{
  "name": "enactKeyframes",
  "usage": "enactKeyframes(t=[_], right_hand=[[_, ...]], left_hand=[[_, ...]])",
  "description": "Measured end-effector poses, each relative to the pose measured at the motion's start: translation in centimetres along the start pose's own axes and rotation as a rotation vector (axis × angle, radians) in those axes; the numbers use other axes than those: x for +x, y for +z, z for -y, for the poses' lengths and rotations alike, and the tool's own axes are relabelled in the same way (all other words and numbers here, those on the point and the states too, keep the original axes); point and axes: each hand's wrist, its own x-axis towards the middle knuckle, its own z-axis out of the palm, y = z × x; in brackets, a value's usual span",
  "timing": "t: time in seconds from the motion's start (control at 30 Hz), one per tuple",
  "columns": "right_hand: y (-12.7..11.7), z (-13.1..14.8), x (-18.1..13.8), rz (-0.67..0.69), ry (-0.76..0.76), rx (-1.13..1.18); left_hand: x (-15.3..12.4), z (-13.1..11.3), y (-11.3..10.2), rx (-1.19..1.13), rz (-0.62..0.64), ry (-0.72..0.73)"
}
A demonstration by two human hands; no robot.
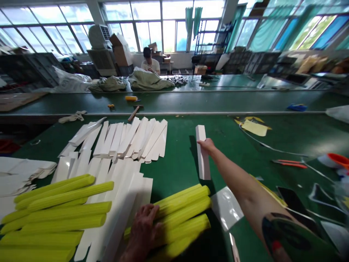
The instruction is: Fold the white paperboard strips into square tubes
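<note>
My right hand (207, 146) reaches forward and rests on a long white folded box (203, 153) lying on the green table (180, 160); its fingers curl over the box's right side. My left hand (143, 229) lies near the front edge, fingers spread over a bundle of yellow ribbed sticks (180, 214). Flat white card sleeves (128, 140) are fanned out in rows to the left. A second pile of yellow sticks (54, 214) sits at the lower left.
Orange-handled scissors (290, 163) and yellow paper scraps (255, 127) lie at the right. A hammer (133, 113) and a yellow tube (131, 98) sit on the farther bench. Another person (149, 62) sits at the back by green sacks (148, 80).
</note>
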Motion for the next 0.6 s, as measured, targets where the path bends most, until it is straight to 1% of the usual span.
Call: enactKeyframes(t=[0.1,0.2,0.27,0.37,0.5,0.6], right_hand=[[2.8,0.0,-0.2,0.027,0.017,-0.107],[5.4,-1.4,-1.9,0.005,0.044,-0.206],[6.2,-2.7,-3.4,-0.009,0.049,-0.253],[6.1,-4.9,-5.5,0.004,0.025,-0.29],[5.4,-7.9,-8.1,0.066,0.018,-0.313],[4.7,-10.1,-9.3,0.045,0.059,-0.342]], left_hand=[[0.1,0.8,0.9,-0.029,-0.024,-0.013],[0.2,1.2,1.2,-0.073,-0.01,-0.027],[0.3,1.2,0.8,-0.096,0.035,-0.043],[0.5,1.0,0.0,-0.114,0.088,-0.06],[0.6,0.7,-0.7,-0.105,0.08,-0.08],[0.7,0.6,-1.2,-0.082,0.078,-0.081]])
